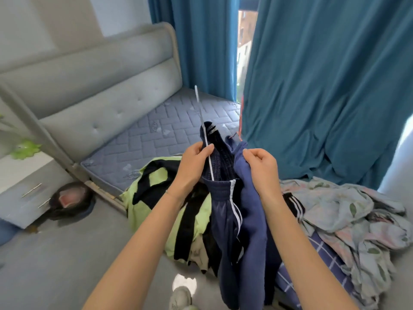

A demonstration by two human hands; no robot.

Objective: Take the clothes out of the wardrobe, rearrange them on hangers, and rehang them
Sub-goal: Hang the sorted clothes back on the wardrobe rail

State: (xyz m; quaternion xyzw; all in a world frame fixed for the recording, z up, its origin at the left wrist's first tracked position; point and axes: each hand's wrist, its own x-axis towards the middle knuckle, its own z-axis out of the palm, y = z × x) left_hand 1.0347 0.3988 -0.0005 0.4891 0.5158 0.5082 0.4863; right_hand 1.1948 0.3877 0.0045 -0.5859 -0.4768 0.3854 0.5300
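Note:
My left hand (194, 162) pinches a thin white hanger (202, 121) together with the waistband of dark navy track trousers (223, 211) that have white side stripes. The hanger's bar sticks up and away from my hand over the bed. My right hand (260, 166) is closed on a blue sweatshirt-like garment (252, 231) that hangs down beside the trousers. Both garments droop in front of me toward the floor. The wardrobe is not in view.
A lime green and black garment (156, 191) lies heaped on the bed corner. Floral bedding (348, 211) and a checked blue cloth (317, 251) are piled at the right. A bare grey mattress (169, 135), padded headboard (93, 86), teal curtains (324, 86), white drawers (24, 189) and a dark bag (69, 200) surround me.

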